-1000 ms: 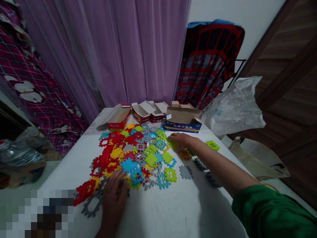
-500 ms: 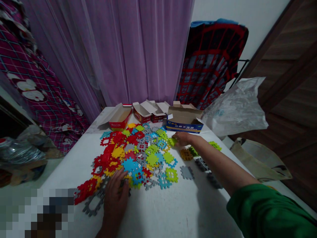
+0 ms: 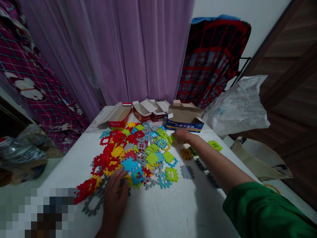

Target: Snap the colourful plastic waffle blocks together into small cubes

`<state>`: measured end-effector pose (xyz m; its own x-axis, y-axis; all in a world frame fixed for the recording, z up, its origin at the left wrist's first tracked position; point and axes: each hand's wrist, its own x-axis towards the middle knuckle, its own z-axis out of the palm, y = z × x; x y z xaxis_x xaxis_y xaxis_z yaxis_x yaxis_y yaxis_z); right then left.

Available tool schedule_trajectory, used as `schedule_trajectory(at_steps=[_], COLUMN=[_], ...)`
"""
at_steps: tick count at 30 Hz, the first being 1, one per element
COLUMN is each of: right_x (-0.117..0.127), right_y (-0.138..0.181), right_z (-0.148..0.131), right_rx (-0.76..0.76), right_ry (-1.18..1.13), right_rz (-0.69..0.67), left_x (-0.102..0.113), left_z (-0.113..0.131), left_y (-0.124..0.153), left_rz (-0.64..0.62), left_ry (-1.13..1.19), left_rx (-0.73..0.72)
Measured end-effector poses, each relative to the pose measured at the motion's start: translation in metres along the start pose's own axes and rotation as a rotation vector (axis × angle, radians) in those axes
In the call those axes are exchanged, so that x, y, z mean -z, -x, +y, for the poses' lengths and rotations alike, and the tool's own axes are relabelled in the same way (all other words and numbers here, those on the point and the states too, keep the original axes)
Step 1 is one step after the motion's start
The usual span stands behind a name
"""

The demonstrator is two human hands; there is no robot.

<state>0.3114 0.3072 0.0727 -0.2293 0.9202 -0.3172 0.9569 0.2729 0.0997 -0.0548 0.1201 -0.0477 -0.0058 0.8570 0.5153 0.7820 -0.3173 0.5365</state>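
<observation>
A heap of flat, toothed plastic tiles (image 3: 135, 155) in red, yellow, blue, green and grey lies spread over the white table (image 3: 160, 211). My left hand (image 3: 115, 198) rests flat, fingers stretched, on the near edge of the heap, over grey and yellow tiles. My right hand (image 3: 181, 136) reaches to the far right side of the heap, fingers closed round a lime green tile (image 3: 171, 139), just in front of the blue and yellow cardboard box (image 3: 184, 119). Loose tiles, an orange one (image 3: 186, 154) and a grey one (image 3: 186, 172), lie under my right forearm.
Open red cartons (image 3: 120, 115) stand in a row at the table's far edge, before a purple curtain. A crumpled clear plastic bag (image 3: 237, 105) hangs off the right edge. Another green tile (image 3: 215, 145) lies at the right. Patterned cloth hangs left and behind.
My right hand has moved a little farther away toward the blue box, closing on the lime green tile. My left hand has stayed on the heap.
</observation>
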Motion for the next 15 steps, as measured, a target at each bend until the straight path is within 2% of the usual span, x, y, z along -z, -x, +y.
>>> schedule_trajectory(at_steps=[8,15], right_x=[-0.0068,-0.0049], right_y=[-0.0060,-0.0047], right_z=[-0.0056,-0.0069], right_rx=[0.044,0.077], right_ry=[0.036,0.056], right_rz=[0.009,0.015], left_x=[0.0014,0.0003], left_z=[0.0057,-0.0007], left_y=[-0.0005,0.0009], left_rz=[-0.004,-0.016], left_ry=[0.003,-0.014], left_rx=[0.010,-0.005])
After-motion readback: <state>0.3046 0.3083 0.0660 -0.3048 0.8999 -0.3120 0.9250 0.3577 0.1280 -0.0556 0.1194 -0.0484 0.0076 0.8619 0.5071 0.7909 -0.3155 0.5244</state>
